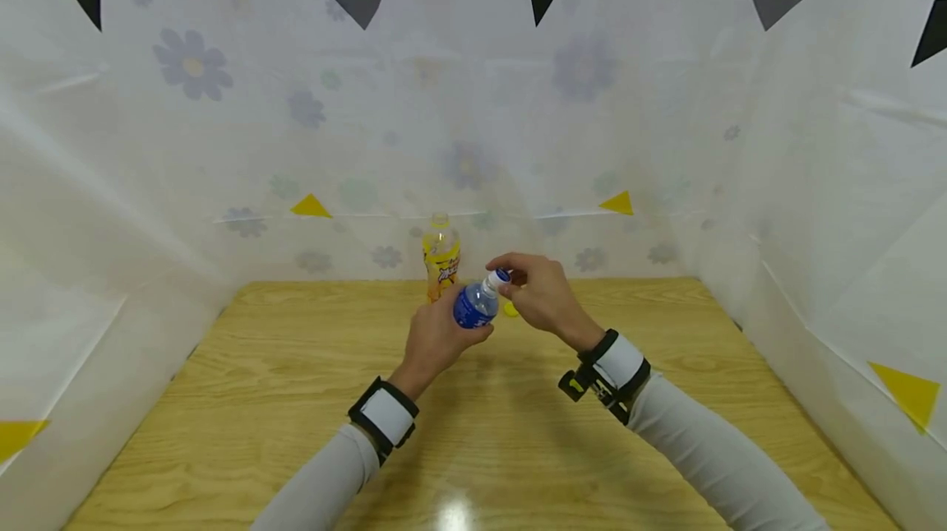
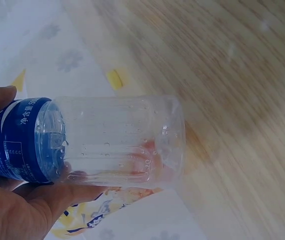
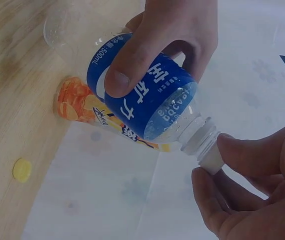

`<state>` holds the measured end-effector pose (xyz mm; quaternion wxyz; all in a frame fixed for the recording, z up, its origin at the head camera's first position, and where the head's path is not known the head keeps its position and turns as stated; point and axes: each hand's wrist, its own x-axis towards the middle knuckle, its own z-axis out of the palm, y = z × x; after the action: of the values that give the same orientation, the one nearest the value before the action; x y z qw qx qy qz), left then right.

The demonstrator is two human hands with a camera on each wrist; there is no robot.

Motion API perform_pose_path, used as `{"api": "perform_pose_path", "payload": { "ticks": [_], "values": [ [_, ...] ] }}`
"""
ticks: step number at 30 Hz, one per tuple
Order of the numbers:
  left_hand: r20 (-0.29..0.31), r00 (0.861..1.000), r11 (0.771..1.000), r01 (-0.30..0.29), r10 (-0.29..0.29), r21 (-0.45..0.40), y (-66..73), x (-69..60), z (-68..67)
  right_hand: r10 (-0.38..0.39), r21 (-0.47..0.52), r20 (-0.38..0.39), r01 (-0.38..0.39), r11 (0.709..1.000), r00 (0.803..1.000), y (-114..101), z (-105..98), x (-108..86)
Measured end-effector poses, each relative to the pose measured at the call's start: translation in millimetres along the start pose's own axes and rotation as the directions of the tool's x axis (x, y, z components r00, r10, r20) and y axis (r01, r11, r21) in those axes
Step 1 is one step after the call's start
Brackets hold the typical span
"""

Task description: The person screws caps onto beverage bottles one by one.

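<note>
A clear bottle with a blue label (image 1: 474, 307) is held tilted above the table, its neck toward the right hand. My left hand (image 1: 438, 334) grips it round the label; in the left wrist view the bottle's clear lower part (image 2: 117, 142) shows droplets inside. With thumb and fingers, my right hand (image 3: 257, 175) pinches the white cap (image 3: 212, 160) at the bottle's mouth. Just behind stands an uncapped bottle with a yellow and orange label (image 1: 441, 256). A yellow cap (image 3: 22, 170) lies on the table near it.
The wood-grain table (image 1: 296, 399) spans the space below both arms. White sheeting (image 1: 459, 103) with flower prints and black, grey and yellow triangles encloses its back and sides. The standing bottle is near the table's back edge.
</note>
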<state>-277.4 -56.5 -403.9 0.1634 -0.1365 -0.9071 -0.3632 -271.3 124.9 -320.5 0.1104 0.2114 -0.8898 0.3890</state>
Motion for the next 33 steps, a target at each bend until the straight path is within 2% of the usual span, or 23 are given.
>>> {"api": "perform_pose_path", "payload": {
  "ticks": [11,24,33],
  "values": [
    [0.005,1.0,1.0,-0.002,0.002,-0.005,0.2,-2.0,-0.4,-0.018,-0.008,0.023,0.018,1.0,1.0,0.2,0.8,-2.1],
    [0.022,0.999,1.0,0.025,-0.025,-0.002,2.8,-2.5,-1.2,-0.041,-0.018,0.01,0.041,0.999,0.999,0.0,-0.3,-2.2],
    [0.009,1.0,1.0,0.023,-0.023,0.008,1.9,-1.9,-1.1,-0.03,-0.057,0.002,0.03,0.998,1.0,0.8,0.5,-0.3]
  ]
}}
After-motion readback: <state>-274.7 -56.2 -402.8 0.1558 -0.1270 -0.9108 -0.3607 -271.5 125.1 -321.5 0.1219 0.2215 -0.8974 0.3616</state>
